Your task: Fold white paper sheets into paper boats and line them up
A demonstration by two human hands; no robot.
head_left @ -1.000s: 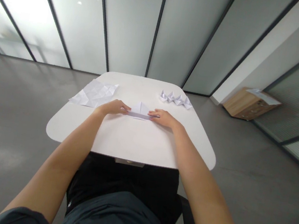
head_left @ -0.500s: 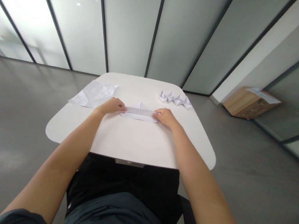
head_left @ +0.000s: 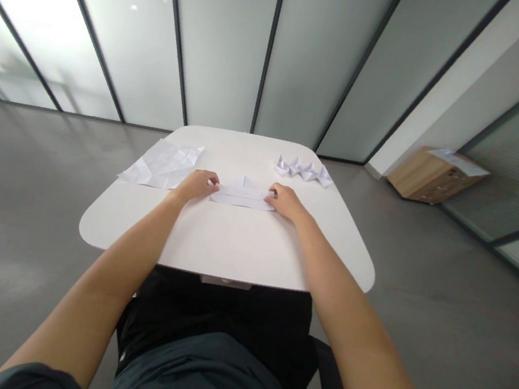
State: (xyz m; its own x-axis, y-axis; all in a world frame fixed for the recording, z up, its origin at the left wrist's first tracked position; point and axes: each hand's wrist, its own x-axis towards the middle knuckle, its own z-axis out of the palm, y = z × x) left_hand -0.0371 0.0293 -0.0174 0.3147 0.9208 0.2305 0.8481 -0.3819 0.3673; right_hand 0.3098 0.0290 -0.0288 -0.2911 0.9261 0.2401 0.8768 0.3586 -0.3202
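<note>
A folded white paper (head_left: 243, 193) with a small triangular peak lies in the middle of the white table (head_left: 228, 242). My left hand (head_left: 197, 184) rests on its left end with fingers curled and pressing on the paper. At the paper's right end my right hand (head_left: 286, 200) does the same, fingertips pinching the folded edge. Both hands hold the paper flat against the tabletop.
A creased, unfolded white sheet (head_left: 163, 163) lies at the table's left rear. A row of small folded paper shapes (head_left: 304, 170) sits at the right rear. A wooden box (head_left: 433, 174) stands on the floor at right, against a glass partition.
The paper's lower strip was folded up over the triangle, then pressed down; the peak shows again above the strip. Both hands moved slightly farther from me.
</note>
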